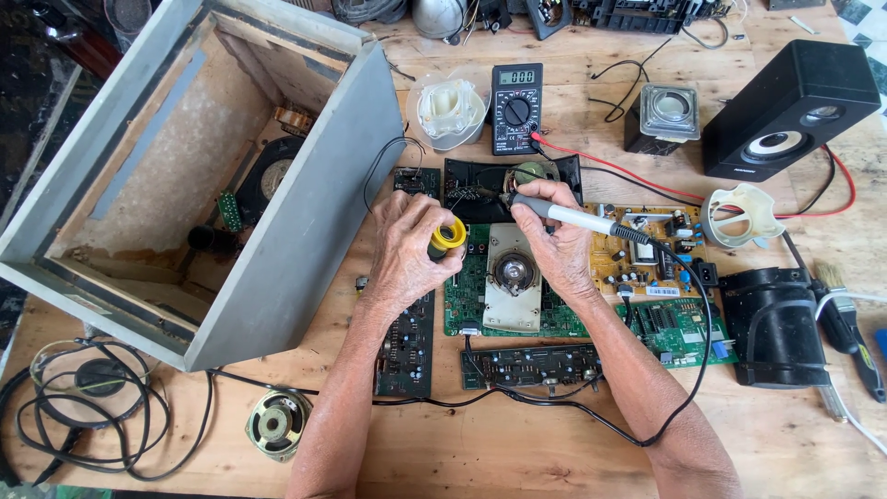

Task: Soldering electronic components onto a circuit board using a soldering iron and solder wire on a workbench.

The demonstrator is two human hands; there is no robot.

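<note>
Hands are working over two green circuit boards (554,319) on the wooden bench (517,453). The left hand (407,249) is closing its fingers around one small yellow roll of tape (450,236). The right hand (554,245) is gripping one grey-handled soldering iron (577,218), tip pointing left just beside the roll. One black digital multimeter (516,108) is lying beyond them, and two loose round speakers (275,423) are resting nearby.

Wooden workbench (517,444); on it grey speaker cabinet (305,231); circuit boards (684,333); multimeter (516,109); black speaker (785,111); loose speaker driver (275,424).
</note>
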